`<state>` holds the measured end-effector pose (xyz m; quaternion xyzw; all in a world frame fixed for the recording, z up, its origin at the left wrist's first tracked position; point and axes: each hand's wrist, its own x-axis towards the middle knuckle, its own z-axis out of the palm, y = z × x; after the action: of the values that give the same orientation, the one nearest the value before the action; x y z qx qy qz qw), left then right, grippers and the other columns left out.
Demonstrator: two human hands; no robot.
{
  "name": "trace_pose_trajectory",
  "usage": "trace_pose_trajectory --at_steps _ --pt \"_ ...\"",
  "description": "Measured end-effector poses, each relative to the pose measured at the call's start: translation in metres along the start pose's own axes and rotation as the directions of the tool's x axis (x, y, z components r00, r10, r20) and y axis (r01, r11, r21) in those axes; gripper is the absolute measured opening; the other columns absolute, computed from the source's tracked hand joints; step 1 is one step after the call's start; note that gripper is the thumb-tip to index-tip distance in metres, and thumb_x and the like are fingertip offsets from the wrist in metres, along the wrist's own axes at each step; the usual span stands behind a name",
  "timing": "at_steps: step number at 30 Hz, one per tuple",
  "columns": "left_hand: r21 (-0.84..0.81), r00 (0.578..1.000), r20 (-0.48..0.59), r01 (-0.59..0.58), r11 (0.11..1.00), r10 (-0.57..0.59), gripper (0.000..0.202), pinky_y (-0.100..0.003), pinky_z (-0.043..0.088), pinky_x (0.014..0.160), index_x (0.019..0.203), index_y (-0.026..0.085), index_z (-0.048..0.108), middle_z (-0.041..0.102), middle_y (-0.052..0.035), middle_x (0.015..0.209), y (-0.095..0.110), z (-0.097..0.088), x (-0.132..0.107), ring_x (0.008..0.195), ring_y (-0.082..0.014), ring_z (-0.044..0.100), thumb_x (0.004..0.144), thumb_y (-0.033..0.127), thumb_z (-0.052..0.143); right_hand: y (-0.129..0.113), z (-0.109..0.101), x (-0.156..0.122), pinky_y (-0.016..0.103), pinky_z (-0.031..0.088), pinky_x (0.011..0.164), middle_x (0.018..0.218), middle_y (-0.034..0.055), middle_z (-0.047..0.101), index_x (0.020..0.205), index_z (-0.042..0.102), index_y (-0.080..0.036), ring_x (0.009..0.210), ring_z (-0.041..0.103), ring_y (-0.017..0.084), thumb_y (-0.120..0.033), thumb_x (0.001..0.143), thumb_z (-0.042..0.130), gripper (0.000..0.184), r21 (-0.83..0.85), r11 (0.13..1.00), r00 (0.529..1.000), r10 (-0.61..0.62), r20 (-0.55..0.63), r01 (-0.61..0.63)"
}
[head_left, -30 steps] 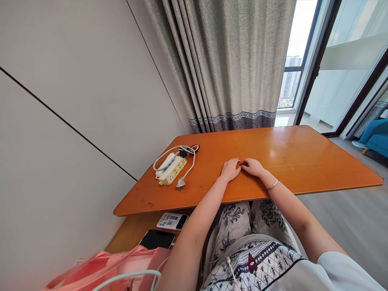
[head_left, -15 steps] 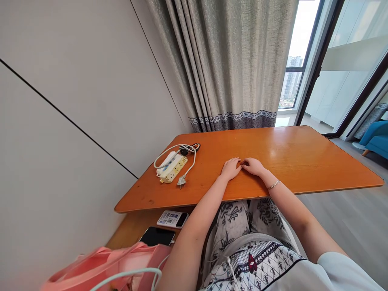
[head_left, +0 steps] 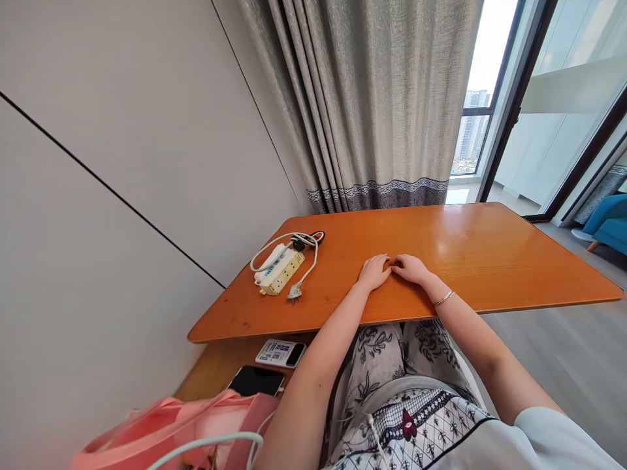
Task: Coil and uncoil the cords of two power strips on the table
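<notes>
My left hand (head_left: 375, 271) rests palm down on the orange-brown wooden table (head_left: 470, 254), fingers pointing forward and loosely laid out. Beside it, my right hand (head_left: 409, 269) lies on the wood with its fingers slightly bent and a little apart. The fingertips of both hands meet or nearly meet, and nothing shows in either hand. Left of them sits a white and yellow power strip (head_left: 280, 273), with its pale cord (head_left: 314, 258) looped over it. The cord's plug (head_left: 294, 292) lies on the table nearest my left hand.
Below the table's left edge, a lower wooden surface bears a white device with a printed label (head_left: 277, 353), a dark-screened phone (head_left: 256, 380) and a pink bag (head_left: 196, 424). A wall (head_left: 122, 163) borders the left; a grey curtain (head_left: 386, 98) hangs behind the table.
The view has shifted very slightly. My hands and the things on the table have stayed in place.
</notes>
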<state>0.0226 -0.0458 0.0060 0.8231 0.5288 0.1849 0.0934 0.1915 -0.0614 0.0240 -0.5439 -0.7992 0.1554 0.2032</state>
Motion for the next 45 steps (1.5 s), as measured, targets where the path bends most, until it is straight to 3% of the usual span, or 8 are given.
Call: trace_pose_trajectory --at_steps 40,45 --pt "-0.049 1.0 -0.015 -0.012 0.999 0.011 0.039 -0.043 0.033 0.119 0.128 0.017 0.064 0.055 -0.0138 0.148 -0.0021 0.0015 -0.0001 0.14 -0.0272 0.047 0.092 0.029 0.055 -0.0007 -0.0001 0.0 0.027 0.048 0.086 0.11 0.0062 0.074 0.107 0.07 -0.02 0.101 0.067 0.019 -0.027 0.094 0.059 0.018 -0.034 0.999 1.0 0.001 0.01 -0.001" --pt "-0.122 0.999 -0.033 -0.018 0.992 0.014 0.038 -0.038 0.04 0.115 0.128 0.019 0.062 0.062 -0.0113 0.14 -0.006 -0.0029 0.002 0.132 -0.0238 0.056 0.092 0.029 0.057 -0.0008 -0.0014 0.0006 0.026 0.048 0.087 0.114 0.0068 0.074 0.108 0.07 -0.02 0.103 0.067 0.018 -0.027 0.094 0.06 0.019 -0.03 1.0 1.0 0.005 0.012 -0.005"
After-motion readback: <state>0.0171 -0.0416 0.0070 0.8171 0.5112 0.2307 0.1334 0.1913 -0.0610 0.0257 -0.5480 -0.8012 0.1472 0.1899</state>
